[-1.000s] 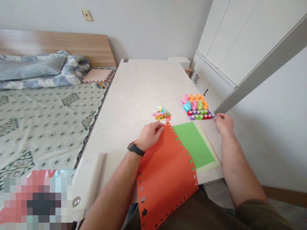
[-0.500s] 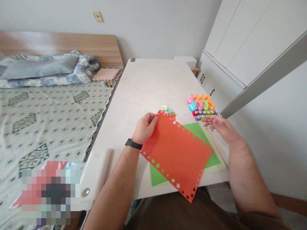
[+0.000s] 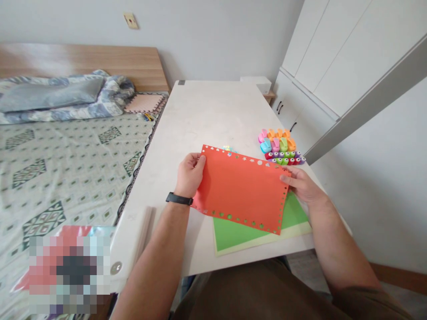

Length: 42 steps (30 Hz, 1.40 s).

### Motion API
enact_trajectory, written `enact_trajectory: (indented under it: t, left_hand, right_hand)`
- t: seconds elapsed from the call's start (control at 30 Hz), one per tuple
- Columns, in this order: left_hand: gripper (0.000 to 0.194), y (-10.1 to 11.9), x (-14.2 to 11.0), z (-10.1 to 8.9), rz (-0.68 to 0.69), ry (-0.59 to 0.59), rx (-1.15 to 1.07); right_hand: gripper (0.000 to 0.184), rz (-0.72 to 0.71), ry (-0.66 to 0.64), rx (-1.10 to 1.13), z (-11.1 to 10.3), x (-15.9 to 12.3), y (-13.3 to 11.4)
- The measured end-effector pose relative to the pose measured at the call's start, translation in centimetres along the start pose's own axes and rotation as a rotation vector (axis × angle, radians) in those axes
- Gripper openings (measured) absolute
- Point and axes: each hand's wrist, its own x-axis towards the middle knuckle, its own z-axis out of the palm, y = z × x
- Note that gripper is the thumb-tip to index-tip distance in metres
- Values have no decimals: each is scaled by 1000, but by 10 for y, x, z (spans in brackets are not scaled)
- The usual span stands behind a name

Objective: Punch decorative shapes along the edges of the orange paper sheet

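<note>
Between my two hands is a sheet of orange-red paper [image 3: 242, 189], with small shapes such as stars and circles punched along its edges. My left hand [image 3: 191, 173] pinches its left edge near the upper corner. On the upper right corner, my right hand [image 3: 302, 182] grips it with the thumb on top. Below the sheet, a green sheet [image 3: 233, 233] lies on a pale yellow sheet [image 3: 263, 242] on the table. Just past the orange-red paper's top edge, part of a pile of coloured paper cut-outs [image 3: 228, 148] shows; the rest is hidden.
Several colourful craft punches [image 3: 275, 144] stand in rows on the right of the white table [image 3: 213, 111]. A white box-like device [image 3: 130, 240] is at the table's left front edge. A bed [image 3: 73, 169] adjoins on the left, and a cabinet [image 3: 320, 58] on the right.
The orange-red paper has been swung up and rightward from hanging over the table's front edge to nearly level. My right hand has come from beside the punches and taken hold of its right corner.
</note>
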Motion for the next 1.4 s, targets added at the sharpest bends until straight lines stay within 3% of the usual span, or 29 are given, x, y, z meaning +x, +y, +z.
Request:
enact_trajectory:
  t: [0.33,0.47,0.57,0.87,1.0,1.23,1.4]
  left_hand:
    - [44,22,-21,0,-168,12,-252]
    - [63,35,-36,-9,-357,18,-397]
    - [72,43,-50,-16,-411,-36,-485]
    - [61,49,-98,-22,-485,-181,-471]
    - [53,46,-115,-26,-512,-184,-394]
    - [48,48,-133,-30,-579,-308,-332]
    - [47,50,-139,-34,-593,-329,-299]
  right_hand:
    - [41,18,22,54,4,4,11]
    - [38,40,53,123,1,5,15]
    - [38,51,89,165,-1,6,16]
    - [35,125,73,218,4,4,11]
    - [40,149,61,228,5,1,8]
    - [36,184,6,200,13,-6,-4]
    - [36,188,26,180,18,-9,-8]
